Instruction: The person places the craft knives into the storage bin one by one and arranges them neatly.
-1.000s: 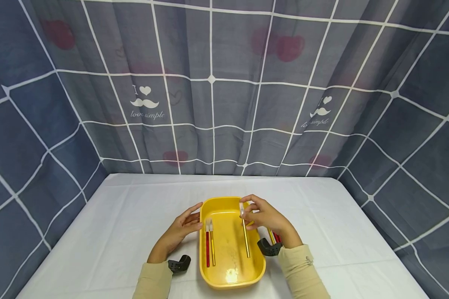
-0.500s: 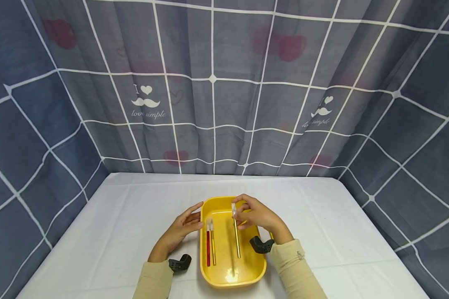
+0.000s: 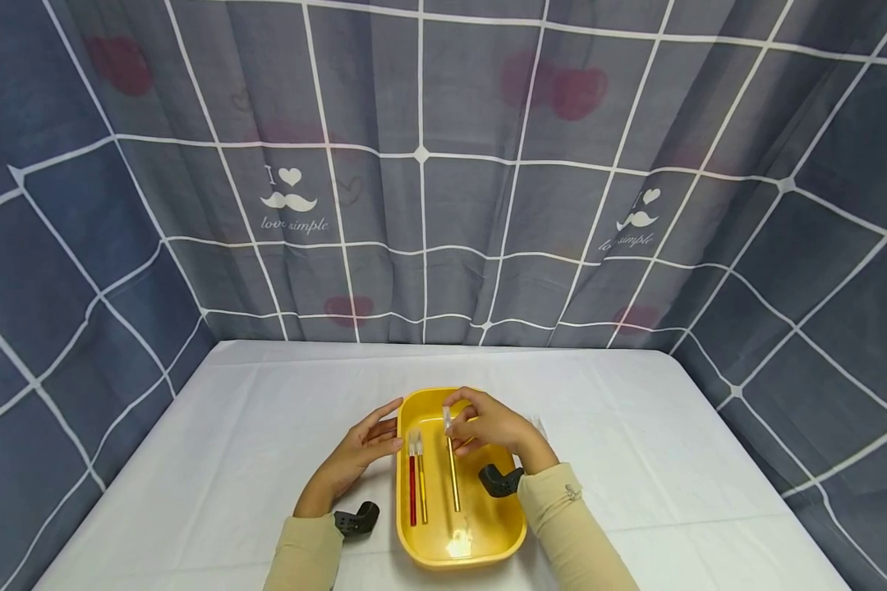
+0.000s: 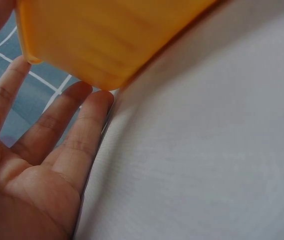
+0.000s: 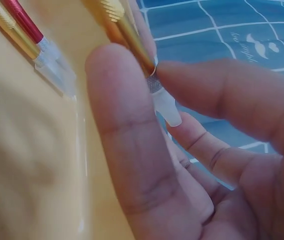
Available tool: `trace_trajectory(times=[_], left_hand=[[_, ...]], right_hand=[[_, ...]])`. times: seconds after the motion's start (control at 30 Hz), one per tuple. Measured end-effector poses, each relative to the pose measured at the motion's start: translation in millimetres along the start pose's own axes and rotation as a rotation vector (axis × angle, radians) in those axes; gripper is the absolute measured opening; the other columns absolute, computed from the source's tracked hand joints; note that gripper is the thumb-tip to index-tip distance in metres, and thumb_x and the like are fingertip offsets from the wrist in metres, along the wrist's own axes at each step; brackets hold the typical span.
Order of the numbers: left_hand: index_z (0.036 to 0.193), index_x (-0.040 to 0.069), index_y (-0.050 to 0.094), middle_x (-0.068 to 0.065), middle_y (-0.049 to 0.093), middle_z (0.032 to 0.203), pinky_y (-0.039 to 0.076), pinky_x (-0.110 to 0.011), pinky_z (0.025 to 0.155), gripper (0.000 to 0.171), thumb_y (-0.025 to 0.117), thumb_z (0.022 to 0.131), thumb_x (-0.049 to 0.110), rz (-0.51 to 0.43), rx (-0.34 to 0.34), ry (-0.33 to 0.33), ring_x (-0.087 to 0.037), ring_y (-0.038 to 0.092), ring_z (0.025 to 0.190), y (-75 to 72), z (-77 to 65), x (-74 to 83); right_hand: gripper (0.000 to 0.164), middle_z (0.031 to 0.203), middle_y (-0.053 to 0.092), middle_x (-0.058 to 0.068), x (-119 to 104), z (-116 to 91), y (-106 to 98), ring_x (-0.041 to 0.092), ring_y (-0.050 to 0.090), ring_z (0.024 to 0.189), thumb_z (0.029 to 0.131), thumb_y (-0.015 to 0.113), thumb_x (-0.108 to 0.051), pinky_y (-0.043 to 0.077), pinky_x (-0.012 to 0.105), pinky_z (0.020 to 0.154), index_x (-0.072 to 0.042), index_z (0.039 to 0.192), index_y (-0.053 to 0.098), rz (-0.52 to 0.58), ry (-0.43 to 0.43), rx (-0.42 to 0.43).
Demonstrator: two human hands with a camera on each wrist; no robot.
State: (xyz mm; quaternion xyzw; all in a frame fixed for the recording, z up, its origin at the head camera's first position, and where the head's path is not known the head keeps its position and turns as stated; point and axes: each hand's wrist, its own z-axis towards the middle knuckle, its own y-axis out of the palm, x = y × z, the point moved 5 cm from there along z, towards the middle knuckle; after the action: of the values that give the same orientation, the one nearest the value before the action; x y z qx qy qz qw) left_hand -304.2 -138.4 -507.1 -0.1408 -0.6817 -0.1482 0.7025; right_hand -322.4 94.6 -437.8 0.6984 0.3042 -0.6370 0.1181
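My right hand (image 3: pixel 488 423) pinches a gold craft knife (image 3: pixel 454 476) near its clear-capped end, over the middle of a yellow tray (image 3: pixel 461 564). In the right wrist view, thumb and fingers close about the collar of this knife (image 5: pixel 132 42), beside its translucent cap. Inside the tray, along its left side, lie a red craft knife (image 3: pixel 412 492) and another gold one (image 3: pixel 424 497), side by side with caps pointing away from me. My left hand (image 3: pixel 355 455) touches the tray's left side; the left wrist view has its extended fingertips against the outer wall (image 4: pixel 102 40).
Clear tips (image 3: pixel 538 425) of more knives show just right of the tray, mostly hidden behind the right wrist. A white cloth (image 3: pixel 266 443) covers the table. Grey-blue gridded curtains (image 3: pixel 443 205) stand at the back and both sides.
My right hand has carried the gold craft knife leftward over the tray, from its right side to the middle, nearer the two lying knives. The left hand stays in place.
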Motion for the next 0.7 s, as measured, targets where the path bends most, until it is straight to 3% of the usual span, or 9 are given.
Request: trace_trajectory(times=[0.43,0.7], left_hand=[[0.171,0.005,0.03,-0.034,0.042,0.163,0.051,-0.026,0.106,0.078,0.071,0.106,0.013,-0.008,-0.005,-0.005,-0.045,0.049,0.147,0.3,-0.4,1.3],[0.171,0.005,0.03,-0.034,0.043,0.162,0.05,-0.025,0.106,0.078,0.071,0.106,0.014,0.001,-0.011,-0.001,-0.043,0.05,0.146,0.6,-0.4,1.7]], right_hand=[[0.035,0.079,0.069,0.011,-0.6,16.0,11.4,0.016,0.07,0.065,0.096,0.069,0.01,0.067,0.044,0.075,0.007,0.128,0.056,-0.013,0.05,0.031],[0.029,0.072,0.067,0.01,2.5,23.6,19.4,0.015,0.066,0.061,0.096,0.07,0.011,0.065,0.033,0.065,0.004,0.121,0.058,-0.085,0.089,0.035]])
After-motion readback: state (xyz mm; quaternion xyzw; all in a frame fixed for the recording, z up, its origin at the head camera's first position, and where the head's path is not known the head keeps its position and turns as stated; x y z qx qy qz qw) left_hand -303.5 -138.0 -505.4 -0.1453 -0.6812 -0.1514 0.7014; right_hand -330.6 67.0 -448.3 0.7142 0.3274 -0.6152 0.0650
